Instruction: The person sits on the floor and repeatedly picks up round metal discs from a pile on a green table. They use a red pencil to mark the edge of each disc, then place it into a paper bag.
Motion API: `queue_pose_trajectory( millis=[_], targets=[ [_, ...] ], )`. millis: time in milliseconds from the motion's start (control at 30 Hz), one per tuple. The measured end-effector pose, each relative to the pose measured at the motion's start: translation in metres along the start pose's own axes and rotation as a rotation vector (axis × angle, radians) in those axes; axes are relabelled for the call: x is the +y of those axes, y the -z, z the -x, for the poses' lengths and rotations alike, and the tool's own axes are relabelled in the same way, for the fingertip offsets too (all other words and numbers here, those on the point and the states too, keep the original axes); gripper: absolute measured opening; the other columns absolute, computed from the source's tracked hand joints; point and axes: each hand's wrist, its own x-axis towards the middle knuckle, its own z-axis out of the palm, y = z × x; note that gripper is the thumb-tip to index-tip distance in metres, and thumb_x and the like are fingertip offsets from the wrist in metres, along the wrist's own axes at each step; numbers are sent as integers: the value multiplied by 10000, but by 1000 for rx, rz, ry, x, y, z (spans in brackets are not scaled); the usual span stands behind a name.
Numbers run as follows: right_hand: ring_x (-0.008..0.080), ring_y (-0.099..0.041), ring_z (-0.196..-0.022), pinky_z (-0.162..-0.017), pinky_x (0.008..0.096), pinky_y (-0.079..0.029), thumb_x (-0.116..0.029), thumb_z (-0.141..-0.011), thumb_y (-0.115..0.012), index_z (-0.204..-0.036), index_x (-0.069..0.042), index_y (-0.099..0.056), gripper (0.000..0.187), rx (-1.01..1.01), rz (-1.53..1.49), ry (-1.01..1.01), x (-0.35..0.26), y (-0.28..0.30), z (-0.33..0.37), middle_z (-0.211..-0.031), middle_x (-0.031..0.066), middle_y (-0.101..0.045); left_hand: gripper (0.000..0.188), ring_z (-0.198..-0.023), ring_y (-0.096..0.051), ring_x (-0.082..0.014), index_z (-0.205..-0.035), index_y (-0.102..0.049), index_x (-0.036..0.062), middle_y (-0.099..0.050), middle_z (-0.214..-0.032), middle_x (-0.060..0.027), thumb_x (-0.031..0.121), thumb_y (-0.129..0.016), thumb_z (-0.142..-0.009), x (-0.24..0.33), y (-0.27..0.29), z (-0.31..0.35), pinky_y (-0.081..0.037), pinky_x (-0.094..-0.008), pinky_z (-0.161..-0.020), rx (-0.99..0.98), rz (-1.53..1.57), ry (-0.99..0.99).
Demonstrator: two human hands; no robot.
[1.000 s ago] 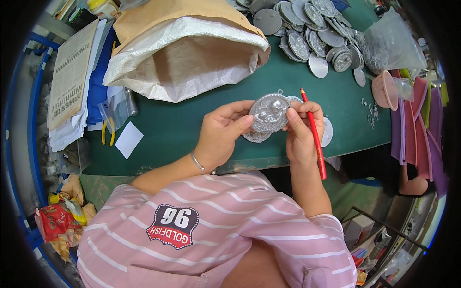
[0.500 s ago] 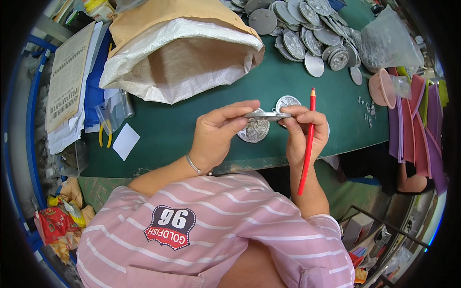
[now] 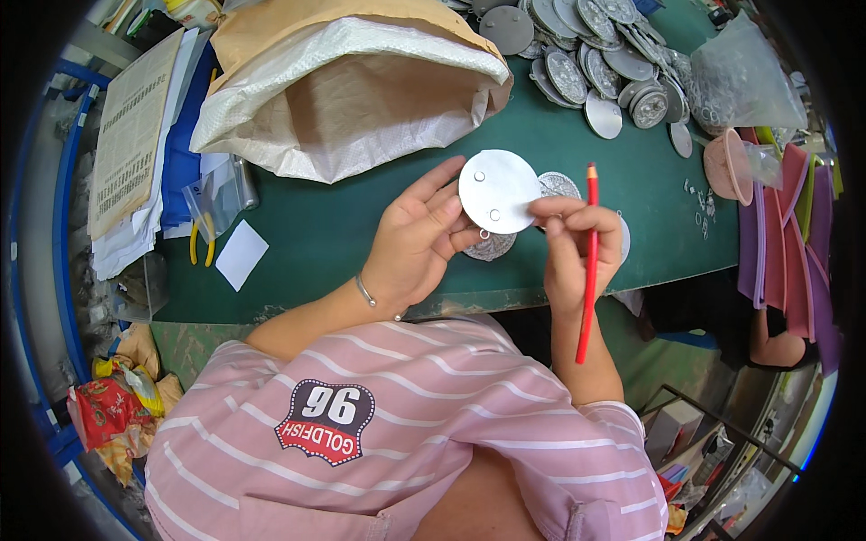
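The left hand (image 3: 410,230) grips a round metal disc (image 3: 499,192) by its left edge, above the green table (image 3: 316,203). The disc's plain back, with two small studs, faces the camera, so its other face is hidden. The right hand (image 3: 577,242) holds a red pencil (image 3: 588,279) among its fingers; its fingertips meet the disc's lower right edge, but whether they pinch it or merely touch, I cannot tell. Below the disc, a patterned medal (image 3: 490,246) is partly covered. A second medal (image 3: 559,184) shows in part between disc and pencil, and the right hand partly hides a plain disc (image 3: 624,239). The top edge cuts off the medal pile (image 3: 600,59) and the sack (image 3: 244,144), whose depths are shadowed.
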Motion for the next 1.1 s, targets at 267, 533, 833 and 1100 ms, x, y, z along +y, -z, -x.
queue_pose_trajectory(
  millis=[267,533,833,1100],
  targets=[
    [138,-597,-770,-651,250,-520,45,-867,-496,-981,-1,-426,141,207,-83,-335,-6,-8,-12,-1008,197,-602,466,-1099,-541,-223,-1350,-301,-28,-460,-1290,-161,56,-450,-917,-1,-4,1,-510,-333,-853,4,-51,-16],
    [102,-564,-738,-678,236,-499,56,-819,-603,-955,0,-456,208,146,-13,-218,-3,-9,-10,-988,167,-605,453,-1030,-581,-204,-1292,-368,-8,-549,-1177,-141,30,-532,-871,3,-5,2,-525,-320,-825,27,-126,11],
    [117,-520,-710,-662,240,-424,-109,-926,-476,-1215,46,-493,328,161,520,101,-9,7,-9,-817,96,-580,439,-964,-593,-162,-1243,-382,-13,-585,-1123,-122,-3,-558,-840,0,-3,3,-513,-258,-752,119,-227,19],
    [163,-495,-621,-657,293,-402,-6,-837,-545,-826,-23,-526,28,64,439,223,-10,1,-3,-666,64,-567,412,-962,-589,-149,-1228,-400,-31,-582,-1137,-118,-8,-546,-844,0,-6,4,-504,-251,-751,154,-250,9]
  ],
)
